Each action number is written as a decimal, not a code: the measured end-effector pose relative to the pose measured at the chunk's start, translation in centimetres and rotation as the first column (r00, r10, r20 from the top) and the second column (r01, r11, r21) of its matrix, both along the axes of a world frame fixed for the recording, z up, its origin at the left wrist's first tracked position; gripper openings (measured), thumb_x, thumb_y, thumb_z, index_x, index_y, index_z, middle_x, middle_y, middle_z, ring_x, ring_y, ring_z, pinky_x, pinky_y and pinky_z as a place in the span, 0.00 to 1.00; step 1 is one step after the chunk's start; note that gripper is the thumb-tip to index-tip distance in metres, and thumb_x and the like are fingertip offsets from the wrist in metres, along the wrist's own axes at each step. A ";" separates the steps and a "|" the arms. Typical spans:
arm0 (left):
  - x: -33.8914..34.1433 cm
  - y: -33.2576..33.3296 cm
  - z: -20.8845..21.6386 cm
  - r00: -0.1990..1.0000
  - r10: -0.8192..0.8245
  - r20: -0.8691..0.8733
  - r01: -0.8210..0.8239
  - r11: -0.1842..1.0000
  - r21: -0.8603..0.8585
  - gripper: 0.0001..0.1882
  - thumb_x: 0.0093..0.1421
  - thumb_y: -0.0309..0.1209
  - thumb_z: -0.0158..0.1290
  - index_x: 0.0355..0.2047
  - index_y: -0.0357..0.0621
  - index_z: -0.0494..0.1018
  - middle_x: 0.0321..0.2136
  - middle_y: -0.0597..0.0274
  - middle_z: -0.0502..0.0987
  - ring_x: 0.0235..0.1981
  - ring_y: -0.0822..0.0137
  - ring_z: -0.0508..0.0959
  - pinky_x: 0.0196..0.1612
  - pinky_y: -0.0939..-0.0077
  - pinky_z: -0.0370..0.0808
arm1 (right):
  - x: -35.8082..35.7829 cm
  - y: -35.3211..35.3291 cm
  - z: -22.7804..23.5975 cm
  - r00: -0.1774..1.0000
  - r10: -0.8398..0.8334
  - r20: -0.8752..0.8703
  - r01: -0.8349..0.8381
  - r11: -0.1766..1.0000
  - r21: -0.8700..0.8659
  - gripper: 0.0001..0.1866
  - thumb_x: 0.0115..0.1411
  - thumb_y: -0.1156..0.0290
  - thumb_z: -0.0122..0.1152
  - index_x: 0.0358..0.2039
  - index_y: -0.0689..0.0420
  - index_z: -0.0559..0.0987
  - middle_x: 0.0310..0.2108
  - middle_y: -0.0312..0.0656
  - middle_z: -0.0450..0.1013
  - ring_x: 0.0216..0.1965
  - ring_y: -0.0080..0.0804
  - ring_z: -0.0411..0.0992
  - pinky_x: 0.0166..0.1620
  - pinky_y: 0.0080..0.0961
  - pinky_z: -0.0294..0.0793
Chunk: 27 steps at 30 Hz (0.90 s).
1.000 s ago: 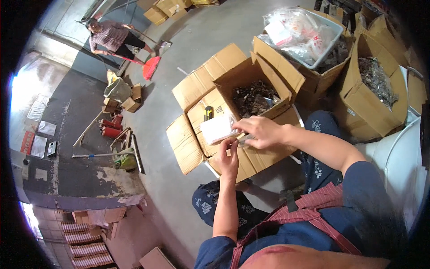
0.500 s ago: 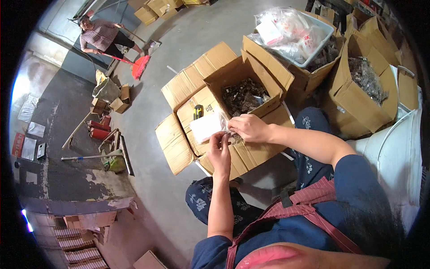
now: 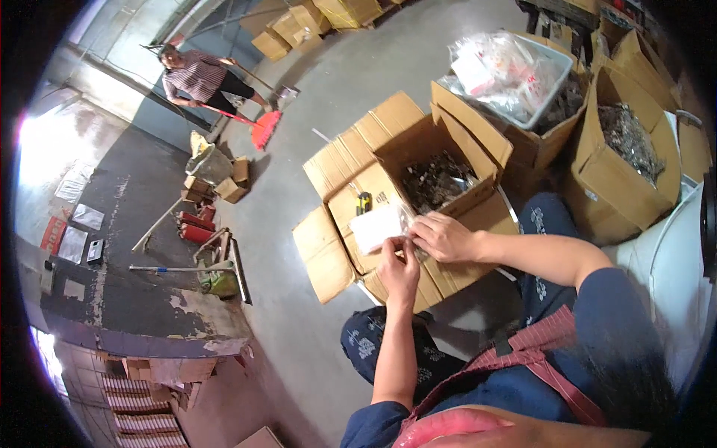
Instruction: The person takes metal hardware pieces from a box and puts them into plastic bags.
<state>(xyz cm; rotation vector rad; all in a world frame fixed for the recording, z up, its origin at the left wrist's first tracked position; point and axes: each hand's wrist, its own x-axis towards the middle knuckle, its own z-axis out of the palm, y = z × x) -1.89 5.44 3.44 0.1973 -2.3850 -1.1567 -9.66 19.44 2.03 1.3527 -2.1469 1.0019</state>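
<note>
My left hand (image 3: pixel 399 270) and my right hand (image 3: pixel 446 237) meet over the cardboard flaps, their fingertips close together. The right fingers pinch the edge of a clear plastic bag (image 3: pixel 404 215). The left thumb and fingers are pressed together beside it; what lies between them is too small to make out. A white flat packet (image 3: pixel 376 228) lies against the bag, left of my fingers. Just beyond the packet, a yellow-and-black handled tool (image 3: pixel 364 203) rests on the cardboard. An open cardboard box (image 3: pixel 478 193) behind my hands holds many small dark metal-looking parts (image 3: pixel 435 183).
At the right stand a blue-rimmed tub (image 3: pixel 565 73) of plastic bags and a carton (image 3: pixel 597 175) of small clear-wrapped pieces. A white sack (image 3: pixel 650 254) is beside my right arm. Farther left, a person (image 3: pixel 200 78) holds a red broom (image 3: pixel 265 131) and a dustpan (image 3: pixel 286 93).
The whole view has shifted, so the scene sits farther right and lower. My hands stay together at the bag's edge, with fingertips slightly closer. The person's red broom remains on the floor.
</note>
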 end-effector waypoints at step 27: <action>0.3 -2.0 2.0 0.762 -0.618 -0.197 0.563 0.480 0.673 0.07 0.52 0.25 0.51 0.30 0.32 0.70 0.32 0.46 0.76 0.44 0.52 0.74 0.53 0.58 0.68 | 0.0 4.8 1.8 -0.617 0.559 0.554 0.207 0.795 -0.571 0.28 0.58 0.44 0.59 0.43 0.59 0.77 0.34 0.47 0.79 0.29 0.30 0.78 0.36 0.29 0.80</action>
